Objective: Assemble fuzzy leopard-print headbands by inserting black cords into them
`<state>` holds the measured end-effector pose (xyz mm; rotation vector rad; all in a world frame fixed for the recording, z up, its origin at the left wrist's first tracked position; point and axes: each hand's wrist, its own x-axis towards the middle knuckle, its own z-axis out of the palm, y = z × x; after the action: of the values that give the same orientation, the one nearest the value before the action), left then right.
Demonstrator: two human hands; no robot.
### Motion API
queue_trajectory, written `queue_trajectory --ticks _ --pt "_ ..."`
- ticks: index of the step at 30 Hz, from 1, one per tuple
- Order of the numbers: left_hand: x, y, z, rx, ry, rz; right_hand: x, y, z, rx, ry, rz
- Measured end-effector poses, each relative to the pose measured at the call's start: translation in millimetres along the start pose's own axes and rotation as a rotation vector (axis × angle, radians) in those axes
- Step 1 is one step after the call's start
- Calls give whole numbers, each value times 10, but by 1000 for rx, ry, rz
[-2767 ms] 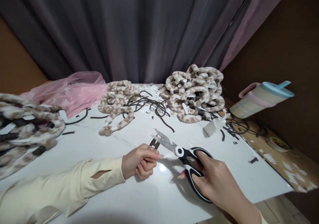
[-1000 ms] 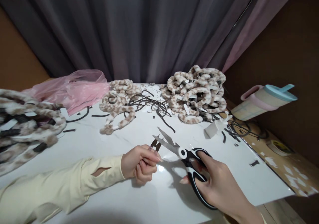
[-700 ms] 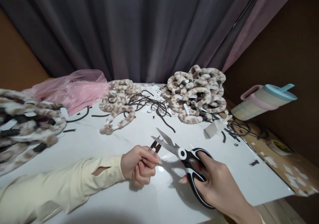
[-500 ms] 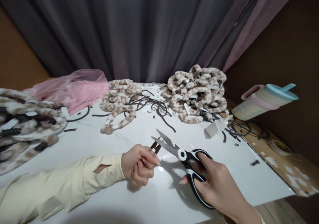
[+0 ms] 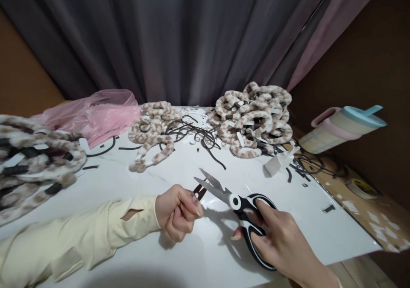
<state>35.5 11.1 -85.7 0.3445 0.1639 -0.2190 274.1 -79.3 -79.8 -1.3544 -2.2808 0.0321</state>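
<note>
My left hand [image 5: 179, 211] is closed in a pinch on a small dark brown piece [image 5: 200, 191] that looks like folded cord, with a white bit at its base; its lower part is hidden by the fingers. Black-and-white handled scissors [image 5: 235, 201] are in my right hand [image 5: 282, 241], thumb and fingers through the loops. Their blades are parted slightly, with the tips pointing left just over the dark piece. Whether a blade touches it, I cannot tell. Beyond my hands, a brown-spotted plush ring [image 5: 156, 151] lies on the white table [image 5: 134, 190].
Heaps of plush rings stand at the left [image 5: 35, 164] and back right [image 5: 256, 117]. Dark cords [image 5: 192, 130] lie between the piles, beside a pink plastic bag [image 5: 109, 113]. At the right are a tumbler [image 5: 342, 128], a white packet [image 5: 275, 164] and a tape roll [image 5: 361, 190].
My left hand has shifted slightly left and down, with the dark piece still pinched. The scissor blades are a little closer together; my right hand has hardly moved.
</note>
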Motion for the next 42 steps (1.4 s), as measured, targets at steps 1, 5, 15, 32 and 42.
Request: queue_trajectory --ticks 1,5,15,32,42 --pt "-1 3 13 4 12 6 -2 -2 4 10 0 7" --pt "-5 23 68 16 19 7 14 -19 -5 114 -59 92" --pt "-11 47 -25 76 2 -9 151 -110 -213 675 -480 499" --pt "3 36 31 111 16 -5 44 -33 -167 184 -245 299" --pt "0 27 -63 104 -29 -49 61 -12 -166 22 -162 146"
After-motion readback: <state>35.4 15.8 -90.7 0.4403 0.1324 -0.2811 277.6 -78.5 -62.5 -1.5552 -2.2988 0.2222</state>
